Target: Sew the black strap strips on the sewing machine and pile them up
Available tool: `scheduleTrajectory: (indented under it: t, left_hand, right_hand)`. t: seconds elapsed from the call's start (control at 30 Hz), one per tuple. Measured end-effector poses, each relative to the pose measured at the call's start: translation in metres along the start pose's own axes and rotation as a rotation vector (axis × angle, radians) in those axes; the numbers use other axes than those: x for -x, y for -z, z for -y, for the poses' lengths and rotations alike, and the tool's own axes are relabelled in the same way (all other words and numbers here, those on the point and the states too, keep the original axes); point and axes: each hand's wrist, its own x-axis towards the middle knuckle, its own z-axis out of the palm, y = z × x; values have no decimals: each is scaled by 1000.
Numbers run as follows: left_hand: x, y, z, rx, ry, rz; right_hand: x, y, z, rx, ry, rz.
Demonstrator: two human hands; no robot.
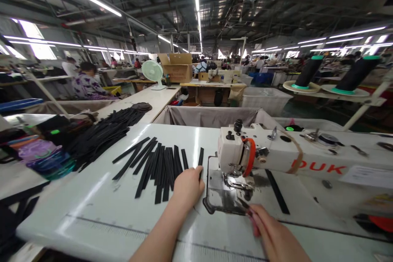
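Note:
My left hand (188,188) is closed on a short black strip (201,157), whose upper end sticks up past the fingers. Just left of it, several black strips (158,163) lie loosely fanned on the white table. In my right hand (260,223) is a small pair of pointed snips (243,203), its tip near the metal plate (222,196) below the sewing machine's needle area. The white sewing machine (233,147) stands between and beyond my hands. Another black strip (277,192) lies on the right, beneath the machine's arm.
A large heap of black strips (104,131) covers the table's left side, beside a purple and blue container (46,155). Two black thread cones (310,71) stand at the right. A cloth-lined bin (211,116) is behind the table, and a person (87,84) sits at far left.

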Motion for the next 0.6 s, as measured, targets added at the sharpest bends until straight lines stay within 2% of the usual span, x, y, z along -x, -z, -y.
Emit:
scheduleTrajectory:
  t: [0.07, 0.13, 0.17, 0.27, 0.37, 0.47, 0.5, 0.6]
  left_hand:
    - [0, -2, 1, -1, 0, -12]
    - [0, -3, 2, -1, -2, -23]
    - [0, -3, 2, -1, -4, -27]
    - [1, -3, 1, -7, -12, -29]
    - [0, -4, 1, -19, -11, -26]
    - [0, -1, 5, -61, 42, -13]
    - [0, 1, 8, -87, 88, -4]
    - [3, 14, 22, -178, 265, 17]
  right_hand:
    - [-25, -17, 29, 87, 45, -48]
    - [-50, -30, 47, 286, 59, -26]
    - [-60, -35, 52, 409, 33, -20]
    - [-83, -45, 62, 482, 17, -42]
    - [-87, -48, 68, 493, 34, -49]
    - [-66, -41, 55, 499, 49, -38]
    - [-55, -35, 44, 494, 49, -44]
    - [-18, -6, -7, 436, -28, -215]
